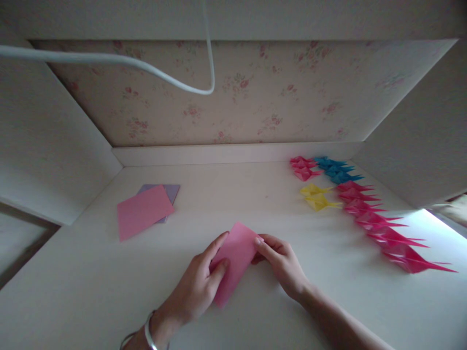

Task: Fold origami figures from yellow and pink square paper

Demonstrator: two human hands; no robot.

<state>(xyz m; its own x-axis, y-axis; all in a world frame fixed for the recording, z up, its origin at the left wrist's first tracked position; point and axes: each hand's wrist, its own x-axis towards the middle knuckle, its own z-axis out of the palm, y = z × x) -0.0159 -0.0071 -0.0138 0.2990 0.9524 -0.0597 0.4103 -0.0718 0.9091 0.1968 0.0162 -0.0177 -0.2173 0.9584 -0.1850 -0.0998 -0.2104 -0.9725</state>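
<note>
A pink sheet of origami paper [238, 260], folded into a long rectangle, is held tilted above the white desktop near its front. My left hand [199, 282] grips its left edge, with the thumb lying across the face and the other fingers partly hidden behind. At the upper right corner, my right hand [279, 262] pinches the paper between thumb and curled fingers. A silver bangle [149, 330] and a dark band circle my left wrist.
Left of my hands, pink paper [144, 214] lies over purple paper [174, 192]. Folded paper cranes line the right side: pink-red [404, 255], yellow [317, 201], blue [337, 170]. A white cable [146, 68] hangs before the floral wall. White side panels [54, 121] enclose the desk.
</note>
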